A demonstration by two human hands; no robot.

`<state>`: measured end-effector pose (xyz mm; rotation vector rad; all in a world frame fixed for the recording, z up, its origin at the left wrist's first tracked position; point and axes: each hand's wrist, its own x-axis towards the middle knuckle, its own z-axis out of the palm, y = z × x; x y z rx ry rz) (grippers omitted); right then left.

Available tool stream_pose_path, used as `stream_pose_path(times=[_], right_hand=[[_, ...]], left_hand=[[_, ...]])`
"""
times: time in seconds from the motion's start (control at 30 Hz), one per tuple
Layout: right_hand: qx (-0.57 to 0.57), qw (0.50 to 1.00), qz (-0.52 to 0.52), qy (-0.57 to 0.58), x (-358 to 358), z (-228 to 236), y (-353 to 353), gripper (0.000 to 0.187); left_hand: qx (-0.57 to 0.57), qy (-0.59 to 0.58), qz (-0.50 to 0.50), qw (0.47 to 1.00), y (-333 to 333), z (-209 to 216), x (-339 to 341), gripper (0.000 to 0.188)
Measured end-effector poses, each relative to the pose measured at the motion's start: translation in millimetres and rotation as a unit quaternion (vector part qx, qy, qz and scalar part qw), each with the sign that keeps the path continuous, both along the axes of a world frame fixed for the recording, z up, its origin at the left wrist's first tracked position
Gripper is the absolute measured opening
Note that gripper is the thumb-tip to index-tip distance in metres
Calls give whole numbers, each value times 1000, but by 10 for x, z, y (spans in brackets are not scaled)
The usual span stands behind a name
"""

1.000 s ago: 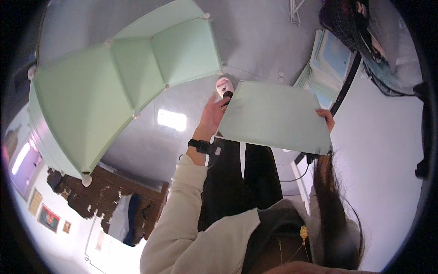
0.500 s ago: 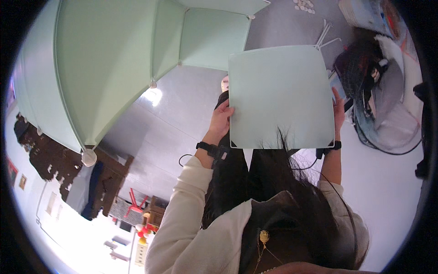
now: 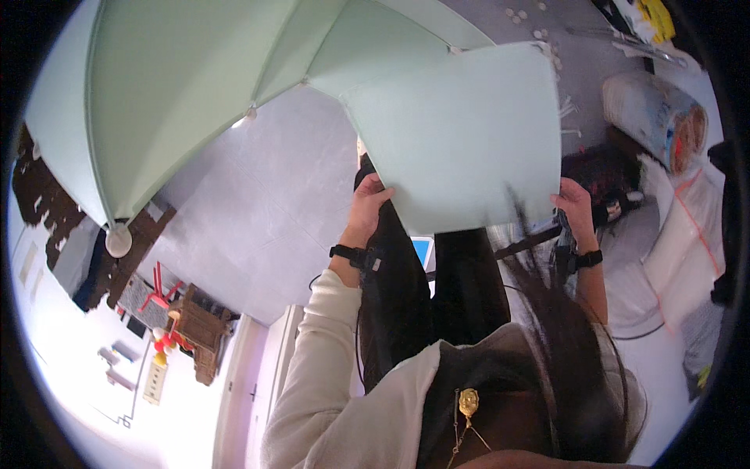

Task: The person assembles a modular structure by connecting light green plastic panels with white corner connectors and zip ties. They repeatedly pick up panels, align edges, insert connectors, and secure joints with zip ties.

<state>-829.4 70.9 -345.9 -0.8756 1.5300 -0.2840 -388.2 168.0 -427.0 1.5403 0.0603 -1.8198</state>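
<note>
Holding up a flat, pale green panel (image 3: 469, 148) with both hands, out in front of the body and partly over the dark trousers (image 3: 469, 270). Pinching its left edge, down near the bottom, between the thumb and fingers of the left hand (image 3: 369, 205). Pinching its right edge, low down too, with the right hand (image 3: 576, 209), fingers bent. Well apart, with the panel in between.

Filling the top left: a big green build of joined panels (image 3: 180, 86), with round white knobs (image 3: 118, 240) at some corners. Lapping over the near end of that build in this view, at the panel's far side. Cannot tell about any touching there.

Wearing a black band (image 3: 344, 253) on the left wrist and another on the right. Hanging on the chest: a gold pendant (image 3: 469, 402), with long dark hair (image 3: 562, 344) beside it.

Lying on the gray floor (image 3: 258, 172), past the panel: little round white pieces (image 3: 519, 16). To the right: blurry thin white sticks (image 3: 572, 109), a fat wrapped roll (image 3: 655, 117) and crinkly clear plastic (image 3: 687, 227). Far off at the lower left: something red with thin legs (image 3: 158, 289), near brown wooden furniture (image 3: 205, 328).
</note>
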Motion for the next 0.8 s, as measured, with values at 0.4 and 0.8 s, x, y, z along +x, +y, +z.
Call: stream_pose_path(times=[0.4,0.8], right_hand=[[71,989,-86,-95,491,-875,-621,34],[147,983,107,32,554,-343,-610,39]], left_hand=[[94,156,122,976,374,323,91,38],[148,94,83,981,708,-1077,-561,48]])
